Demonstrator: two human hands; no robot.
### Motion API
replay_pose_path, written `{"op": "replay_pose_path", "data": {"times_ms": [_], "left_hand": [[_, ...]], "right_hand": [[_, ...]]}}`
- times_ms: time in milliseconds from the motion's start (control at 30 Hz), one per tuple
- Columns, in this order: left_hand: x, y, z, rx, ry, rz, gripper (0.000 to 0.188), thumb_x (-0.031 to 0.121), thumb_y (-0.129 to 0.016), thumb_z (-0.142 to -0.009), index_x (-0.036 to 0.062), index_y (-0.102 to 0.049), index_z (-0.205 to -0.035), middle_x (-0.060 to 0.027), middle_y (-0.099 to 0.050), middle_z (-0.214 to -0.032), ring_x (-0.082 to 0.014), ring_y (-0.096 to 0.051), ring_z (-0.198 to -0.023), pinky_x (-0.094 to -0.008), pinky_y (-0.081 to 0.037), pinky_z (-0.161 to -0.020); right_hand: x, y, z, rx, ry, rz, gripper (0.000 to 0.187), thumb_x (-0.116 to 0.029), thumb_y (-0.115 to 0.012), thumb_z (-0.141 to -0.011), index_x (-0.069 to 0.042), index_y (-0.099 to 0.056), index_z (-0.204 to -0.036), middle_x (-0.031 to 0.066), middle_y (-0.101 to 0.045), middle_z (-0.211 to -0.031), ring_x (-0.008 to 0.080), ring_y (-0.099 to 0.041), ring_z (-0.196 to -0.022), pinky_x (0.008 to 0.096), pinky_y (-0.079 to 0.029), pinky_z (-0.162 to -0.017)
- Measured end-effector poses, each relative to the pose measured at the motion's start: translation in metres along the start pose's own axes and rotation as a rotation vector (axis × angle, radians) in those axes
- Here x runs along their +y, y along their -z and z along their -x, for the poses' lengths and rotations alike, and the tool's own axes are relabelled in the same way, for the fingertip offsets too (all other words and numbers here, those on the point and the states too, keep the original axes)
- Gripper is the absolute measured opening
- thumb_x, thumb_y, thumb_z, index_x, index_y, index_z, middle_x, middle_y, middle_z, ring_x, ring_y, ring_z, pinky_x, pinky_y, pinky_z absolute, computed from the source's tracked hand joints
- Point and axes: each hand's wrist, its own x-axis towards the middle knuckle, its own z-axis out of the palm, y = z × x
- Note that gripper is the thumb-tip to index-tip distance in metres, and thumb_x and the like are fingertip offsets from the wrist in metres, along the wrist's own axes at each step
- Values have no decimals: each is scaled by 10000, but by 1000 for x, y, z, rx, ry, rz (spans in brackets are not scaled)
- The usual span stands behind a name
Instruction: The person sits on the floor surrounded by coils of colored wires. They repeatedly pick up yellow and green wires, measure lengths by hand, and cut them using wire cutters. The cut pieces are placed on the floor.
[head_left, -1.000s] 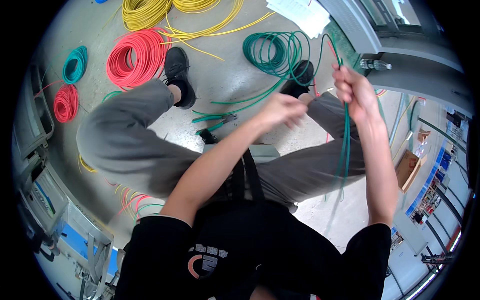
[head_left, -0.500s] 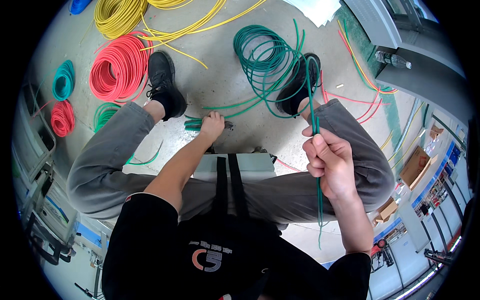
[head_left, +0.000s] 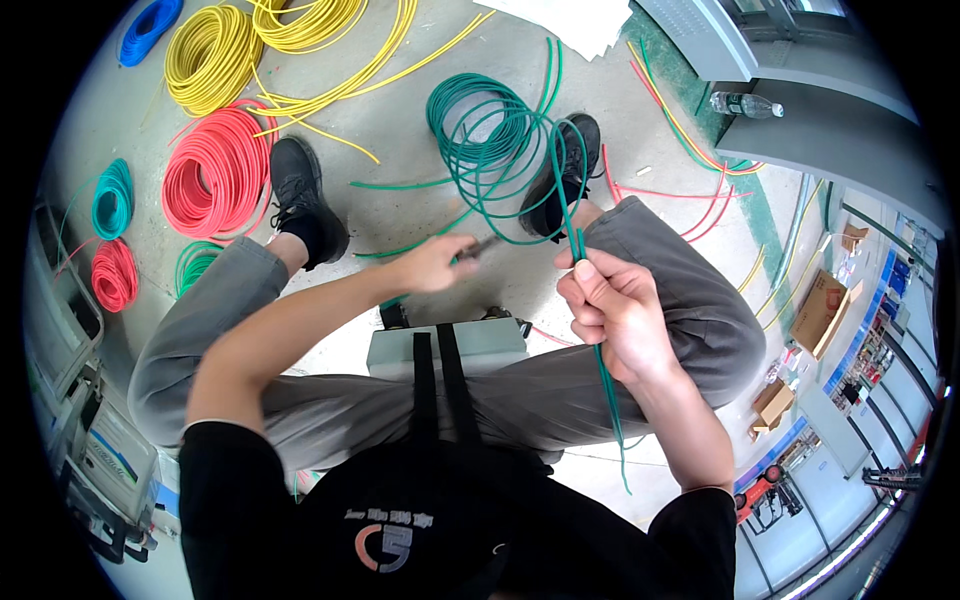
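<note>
My right hand (head_left: 612, 300) pinches several strands of green wire (head_left: 611, 385) between thumb and fingers above my right thigh. Their cut ends hang below the fist, and one strand runs up from it toward the loose green coil (head_left: 478, 128) on the floor. Closed and smeared by motion, my left hand (head_left: 437, 263) is over the floor between my feet. Out of it points the dark tip of a plier-like tool (head_left: 486, 246), blurred, with its handles hidden in the palm. Loose green wire ends (head_left: 400, 185) lie just beyond that hand.
Red (head_left: 215, 175) and yellow (head_left: 210, 60) wire coils lie on the left floor, with smaller teal (head_left: 112, 200) and red (head_left: 115, 275) coils farther left. A grey box (head_left: 440, 350) with black straps is between my legs. A plastic bottle (head_left: 745, 105) lies by a grey cabinet at right.
My left hand has lifted from the floor and swung right toward the right hand, bringing the dark tool. My right hand keeps its grip on the green wires. The whole view has shifted slightly.
</note>
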Motion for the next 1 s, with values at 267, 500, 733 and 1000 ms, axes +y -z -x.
{"op": "replay_pose_path", "data": {"times_ms": [267,500,733,1000], "left_hand": [[126,50,24,-267,63,267,623,13,-465,-690,-2,-403,-1310,-120,-518,-1129,-206,-499,-1092,-332,-395,-920],[148,70,19,-404,-18,286,662,17,-466,-678,-16,-386,-1335,-132,-526,-1162,-203,-505,-1077,-306,-413,-904],[167,75,25,-489,164,202,328,69,-501,-744,6,-508,-1066,-60,-559,-913,-168,-531,-842,-329,-439,-761],[135,33,44,-39,92,65,419,379,-644,-823,-34,-606,-878,-153,-629,-791,-265,-606,-728,-406,-458,-674]], "right_hand": [[4,-6,6,6,8,68,226,-181,-487,-988,20,-555,-1064,-12,-428,-687,17,-250,-503,179,-201,-424],[7,-9,4,-18,-16,72,221,-164,-476,-991,32,-560,-1050,-10,-421,-673,23,-244,-497,187,-196,-422],[4,-13,6,0,-11,112,222,-164,-480,-990,34,-561,-1049,-10,-434,-671,22,-254,-498,185,-208,-422],[10,-7,11,16,7,121,215,-177,-496,-983,13,-578,-1042,-29,-410,-665,18,-258,-496,179,-204,-420]]}}
